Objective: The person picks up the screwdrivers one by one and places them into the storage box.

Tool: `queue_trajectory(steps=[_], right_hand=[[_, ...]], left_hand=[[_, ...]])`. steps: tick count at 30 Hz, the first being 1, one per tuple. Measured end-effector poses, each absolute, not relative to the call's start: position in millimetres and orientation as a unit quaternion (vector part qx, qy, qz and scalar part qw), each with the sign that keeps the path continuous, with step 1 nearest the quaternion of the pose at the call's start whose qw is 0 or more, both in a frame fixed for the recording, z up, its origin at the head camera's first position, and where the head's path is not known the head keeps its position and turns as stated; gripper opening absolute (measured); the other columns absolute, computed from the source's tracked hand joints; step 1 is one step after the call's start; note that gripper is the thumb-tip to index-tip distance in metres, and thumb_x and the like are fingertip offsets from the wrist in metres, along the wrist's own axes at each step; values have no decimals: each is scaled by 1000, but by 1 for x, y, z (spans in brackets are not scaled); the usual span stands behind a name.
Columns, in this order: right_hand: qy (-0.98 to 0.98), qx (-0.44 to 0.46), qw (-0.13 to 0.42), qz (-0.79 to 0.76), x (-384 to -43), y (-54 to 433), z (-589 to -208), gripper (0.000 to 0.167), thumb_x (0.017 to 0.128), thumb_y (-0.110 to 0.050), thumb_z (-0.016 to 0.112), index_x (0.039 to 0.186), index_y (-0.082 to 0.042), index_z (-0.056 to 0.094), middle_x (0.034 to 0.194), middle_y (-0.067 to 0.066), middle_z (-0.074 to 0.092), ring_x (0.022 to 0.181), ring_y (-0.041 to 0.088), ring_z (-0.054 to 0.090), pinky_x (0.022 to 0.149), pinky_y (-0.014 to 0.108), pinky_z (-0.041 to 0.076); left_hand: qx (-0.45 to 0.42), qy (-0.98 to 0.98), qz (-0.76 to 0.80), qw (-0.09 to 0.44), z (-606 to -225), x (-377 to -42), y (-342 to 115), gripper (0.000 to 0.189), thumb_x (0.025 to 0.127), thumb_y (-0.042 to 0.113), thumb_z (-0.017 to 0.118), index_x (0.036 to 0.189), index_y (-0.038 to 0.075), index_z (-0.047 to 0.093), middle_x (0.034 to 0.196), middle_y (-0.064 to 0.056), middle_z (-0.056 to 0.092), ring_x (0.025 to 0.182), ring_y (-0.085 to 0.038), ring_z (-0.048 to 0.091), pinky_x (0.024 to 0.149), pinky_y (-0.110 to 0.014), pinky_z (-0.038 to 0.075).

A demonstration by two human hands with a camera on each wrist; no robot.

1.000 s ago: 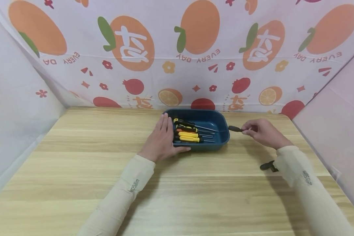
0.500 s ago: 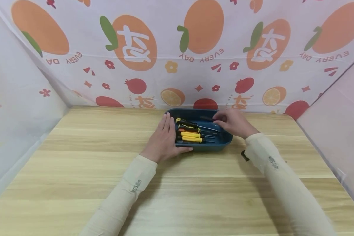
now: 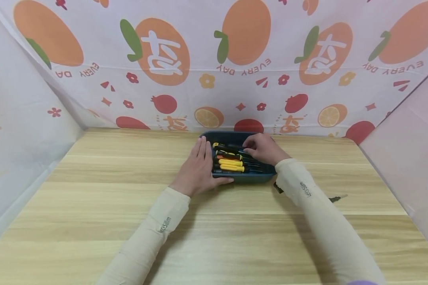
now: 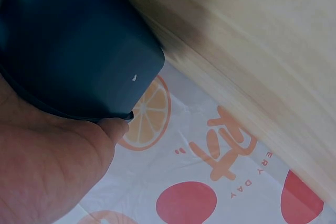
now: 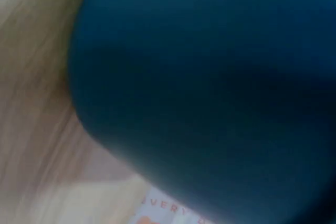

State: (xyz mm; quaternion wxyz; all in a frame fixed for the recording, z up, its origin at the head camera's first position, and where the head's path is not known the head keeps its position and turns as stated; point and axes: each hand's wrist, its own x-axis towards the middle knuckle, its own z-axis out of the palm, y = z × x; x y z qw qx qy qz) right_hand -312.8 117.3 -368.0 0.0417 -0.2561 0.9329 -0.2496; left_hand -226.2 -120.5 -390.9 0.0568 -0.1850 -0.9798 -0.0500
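Note:
My left hand (image 3: 197, 168) rests at the left end of a dark blue plastic bin (image 3: 244, 179). Its fingers lie straight along the end rim, with the thumb against the front wall. Inside the bin several screwdrivers (image 3: 231, 162) lie side by side, with yellow, black and orange handles to the left. Over the bin's right part, my right hand (image 3: 265, 148) pinches a dark-handled screwdriver (image 3: 235, 147) by its shaft, handle pointing left, low among the others. The left wrist view shows the bin's outer wall (image 4: 105, 66); a blurred blue wall (image 5: 199, 87) fills the right wrist view.
On the wooden table (image 3: 92, 221), a small black object (image 3: 278, 187) shows beside the right sleeve. Past the forearm's other side lies a dark piece with a thin pale tip (image 3: 339, 198). A fruit-print cloth (image 3: 207, 59) hangs right behind the bin.
My right hand has carried the dark-handled screwdriver leftward from outside the bin's right end over the rim and into the bin. The left hand has kept its place on the bin.

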Motion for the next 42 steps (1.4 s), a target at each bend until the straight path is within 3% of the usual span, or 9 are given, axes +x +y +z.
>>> queue_trajectory(steps=[30, 42], right_hand=[[938, -256, 54, -228, -318, 107, -389, 19, 98, -9, 67, 114, -2, 75, 110, 13, 71, 94, 24, 64, 91, 41, 56], [935, -250, 31, -248, -311, 126, -373, 20, 99, -11, 66, 116, -3, 74, 111, 11, 69, 96, 27, 62, 90, 42, 56]], left_hand=[[-189, -978, -50, 75, -392, -224, -121, 128, 80, 86, 53, 154, -13, 22, 162, -31, 19, 152, -39, 17, 125, -41, 13], [-185, -979, -50, 73, -393, -222, -120, 129, 79, 88, 51, 155, -13, 20, 162, -31, 18, 152, -39, 17, 125, -41, 13]])
